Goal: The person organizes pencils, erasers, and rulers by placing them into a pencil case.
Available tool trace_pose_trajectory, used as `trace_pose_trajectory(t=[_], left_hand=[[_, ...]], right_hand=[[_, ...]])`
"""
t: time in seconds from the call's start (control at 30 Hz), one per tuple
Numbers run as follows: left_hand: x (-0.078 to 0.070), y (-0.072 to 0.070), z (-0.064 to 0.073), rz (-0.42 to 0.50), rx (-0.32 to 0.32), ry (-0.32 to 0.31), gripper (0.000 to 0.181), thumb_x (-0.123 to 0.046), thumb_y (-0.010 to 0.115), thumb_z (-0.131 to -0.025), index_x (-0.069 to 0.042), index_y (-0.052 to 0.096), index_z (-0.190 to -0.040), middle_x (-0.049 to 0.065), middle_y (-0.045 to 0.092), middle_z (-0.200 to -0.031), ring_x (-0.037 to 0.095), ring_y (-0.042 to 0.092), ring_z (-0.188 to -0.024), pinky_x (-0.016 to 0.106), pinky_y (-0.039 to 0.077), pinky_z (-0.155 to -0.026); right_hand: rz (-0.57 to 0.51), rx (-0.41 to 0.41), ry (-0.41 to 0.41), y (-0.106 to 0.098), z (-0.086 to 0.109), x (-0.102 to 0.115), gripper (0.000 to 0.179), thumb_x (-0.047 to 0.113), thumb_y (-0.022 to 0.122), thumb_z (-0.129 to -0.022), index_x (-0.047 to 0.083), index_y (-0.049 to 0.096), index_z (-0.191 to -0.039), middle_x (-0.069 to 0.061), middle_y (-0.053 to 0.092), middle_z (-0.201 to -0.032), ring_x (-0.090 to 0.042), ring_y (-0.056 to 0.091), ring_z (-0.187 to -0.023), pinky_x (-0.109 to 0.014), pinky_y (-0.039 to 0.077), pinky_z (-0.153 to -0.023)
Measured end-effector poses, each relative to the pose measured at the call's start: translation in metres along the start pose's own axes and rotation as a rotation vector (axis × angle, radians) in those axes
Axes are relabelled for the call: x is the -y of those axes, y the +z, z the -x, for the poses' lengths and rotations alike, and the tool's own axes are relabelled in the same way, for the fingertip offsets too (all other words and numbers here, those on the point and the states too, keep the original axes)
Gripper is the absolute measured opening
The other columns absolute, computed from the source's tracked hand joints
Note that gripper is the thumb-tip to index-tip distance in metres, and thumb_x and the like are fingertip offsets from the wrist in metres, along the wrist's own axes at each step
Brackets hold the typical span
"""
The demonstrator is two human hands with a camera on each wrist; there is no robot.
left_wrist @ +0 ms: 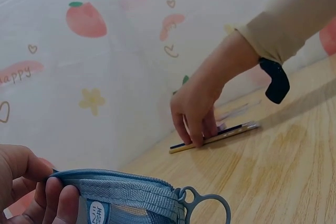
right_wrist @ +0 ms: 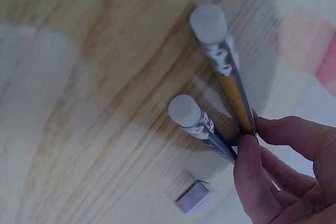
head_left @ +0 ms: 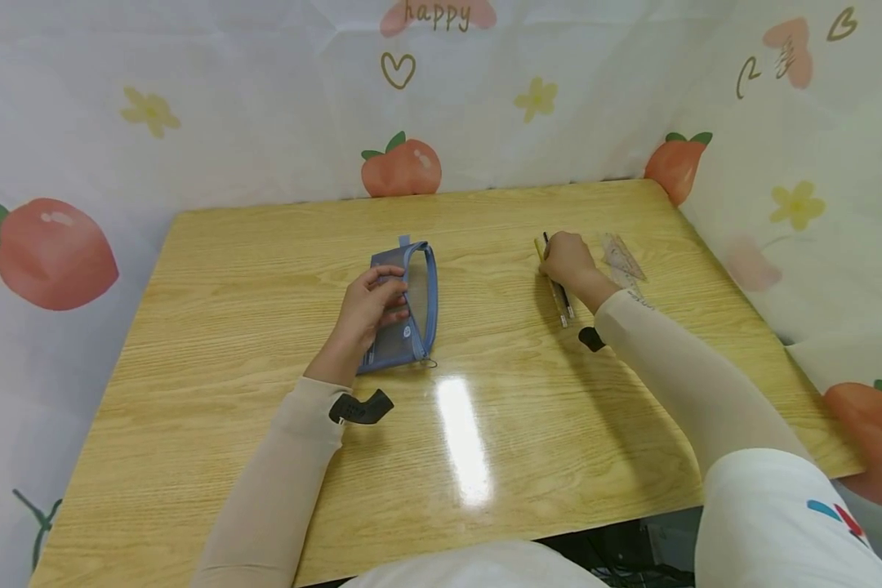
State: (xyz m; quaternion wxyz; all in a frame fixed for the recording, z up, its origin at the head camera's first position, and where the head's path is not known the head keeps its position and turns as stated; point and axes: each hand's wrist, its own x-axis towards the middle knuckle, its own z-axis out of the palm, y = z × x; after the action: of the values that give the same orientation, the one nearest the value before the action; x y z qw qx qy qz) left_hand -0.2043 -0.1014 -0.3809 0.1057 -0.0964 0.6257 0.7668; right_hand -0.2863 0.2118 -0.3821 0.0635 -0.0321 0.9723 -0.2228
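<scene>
The left hand [head_left: 371,304] is pinching the edge of the blue pouch [head_left: 398,343], which is resting on the bench [head_left: 242,302] with its mouth gaping rightward. Well apart from it, the right hand [head_left: 569,260] is pinching the yellow pencil [right_wrist: 237,100] between thumb and fingers; whether it is also gripping the dark pencil [right_wrist: 218,143] alongside, I cannot tell. A small block [right_wrist: 192,196] is lying near the pencils, and clear set squares [head_left: 623,256] are lying just beyond the right hand.
</scene>
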Motion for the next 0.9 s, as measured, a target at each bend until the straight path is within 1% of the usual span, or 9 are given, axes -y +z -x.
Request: trace_pose_trajectory(t=[0.17, 0.23, 0.27, 0.37, 0.43, 0.47, 0.53, 0.67, 0.9], left_hand=[[0.0003, 0.0004, -0.0002, -0.002, 0.001, -0.002, 0.026, -0.006, 0.059, -0.083, -0.007, 0.057, -0.109, 0.005, 0.051, -0.081, 0.011, 0.055, -0.062, 0.027, 0.055, -0.057], [0.0005, 0.0004, -0.0006, -0.002, -0.002, -0.004, 0.026, -0.006, 0.059, -0.082, -0.007, 0.057, -0.108, 0.005, 0.051, -0.081, 0.011, 0.055, -0.062, 0.027, 0.055, -0.057], [0.0007, 0.0003, -0.0009, 0.000, -0.003, -0.005, 0.025, -0.006, 0.059, -0.082, -0.007, 0.057, -0.108, 0.005, 0.051, -0.082, 0.011, 0.055, -0.062, 0.027, 0.055, -0.057], [0.0009, 0.0001, -0.0012, -0.003, -0.002, -0.005, 0.025, -0.006, 0.059, -0.082, -0.008, 0.058, -0.108, 0.005, 0.051, -0.083, 0.011, 0.055, -0.062, 0.028, 0.055, -0.058], [0.0012, -0.0005, -0.0014, -0.007, 0.001, -0.003, 0.026, -0.006, 0.059, -0.082, -0.008, 0.057, -0.108, 0.005, 0.051, -0.083, 0.011, 0.055, -0.063, 0.028, 0.055, -0.058], [0.0011, -0.0007, -0.0012, -0.008, 0.003, -0.002, 0.026, -0.006, 0.059, -0.083, -0.008, 0.057, -0.108, 0.005, 0.051, -0.084, 0.011, 0.055, -0.063, 0.028, 0.055, -0.059], [0.0011, -0.0011, -0.0013, -0.009, 0.002, -0.004, 0.026, -0.007, 0.059, -0.083, -0.008, 0.057, -0.108, 0.005, 0.052, -0.084, 0.011, 0.055, -0.064, 0.028, 0.055, -0.059], [0.0014, -0.0017, -0.0012, -0.003, -0.003, -0.014, 0.026, -0.007, 0.060, -0.082, -0.008, 0.058, -0.108, 0.005, 0.052, -0.084, 0.011, 0.055, -0.063, 0.028, 0.055, -0.059], [0.0015, -0.0007, -0.0017, 0.000, -0.013, -0.010, 0.026, -0.006, 0.060, -0.082, -0.008, 0.058, -0.108, 0.005, 0.053, -0.082, 0.011, 0.055, -0.062, 0.027, 0.055, -0.057]], right_hand=[[0.011, -0.011, -0.031, 0.0020, -0.0004, 0.0002, 0.044, 0.001, 0.058, -0.080, 0.012, 0.036, -0.044, 0.004, 0.022, -0.040, -0.010, 0.017, -0.037, -0.022, 0.025, -0.036], [0.005, -0.012, -0.039, 0.0024, -0.0002, 0.0004, 0.042, 0.000, 0.057, -0.080, 0.011, 0.039, -0.044, 0.004, 0.026, -0.040, -0.010, 0.018, -0.036, -0.022, 0.027, -0.037], [0.001, -0.009, -0.038, 0.0024, 0.0003, 0.0008, 0.036, 0.000, 0.057, -0.080, 0.008, 0.046, -0.047, 0.001, 0.036, -0.043, -0.011, 0.027, -0.036, -0.024, 0.033, -0.037], [-0.008, 0.001, -0.033, 0.0021, 0.0020, 0.0023, 0.011, 0.000, 0.058, -0.081, -0.005, 0.063, -0.073, -0.016, 0.061, -0.075, -0.023, 0.055, -0.057, -0.032, 0.051, -0.053], [-0.018, 0.009, -0.028, 0.0017, 0.0033, 0.0032, 0.021, 0.002, 0.060, -0.081, -0.011, 0.062, -0.098, -0.025, 0.058, -0.104, -0.033, 0.059, -0.083, -0.040, 0.053, -0.068], [-0.037, 0.022, -0.018, 0.0016, 0.0039, 0.0036, 0.026, 0.003, 0.061, -0.081, -0.011, 0.059, -0.104, -0.027, 0.055, -0.111, -0.037, 0.057, -0.091, -0.043, 0.052, -0.073], [-0.107, 0.050, 0.011, 0.0018, 0.0039, 0.0032, 0.029, 0.005, 0.062, -0.082, -0.010, 0.057, -0.107, -0.026, 0.056, -0.107, -0.036, 0.059, -0.088, -0.041, 0.053, -0.072], [-0.331, 0.127, 0.103, 0.0015, 0.0024, 0.0025, 0.029, 0.007, 0.061, -0.083, -0.006, 0.055, -0.109, -0.022, 0.057, -0.099, -0.028, 0.062, -0.076, -0.035, 0.055, -0.065], [-0.774, 0.302, 0.269, 0.0000, 0.0006, 0.0036, 0.041, 0.006, 0.056, -0.087, -0.005, 0.045, -0.125, -0.017, 0.051, -0.104, -0.020, 0.059, -0.076, -0.038, 0.050, -0.082]])
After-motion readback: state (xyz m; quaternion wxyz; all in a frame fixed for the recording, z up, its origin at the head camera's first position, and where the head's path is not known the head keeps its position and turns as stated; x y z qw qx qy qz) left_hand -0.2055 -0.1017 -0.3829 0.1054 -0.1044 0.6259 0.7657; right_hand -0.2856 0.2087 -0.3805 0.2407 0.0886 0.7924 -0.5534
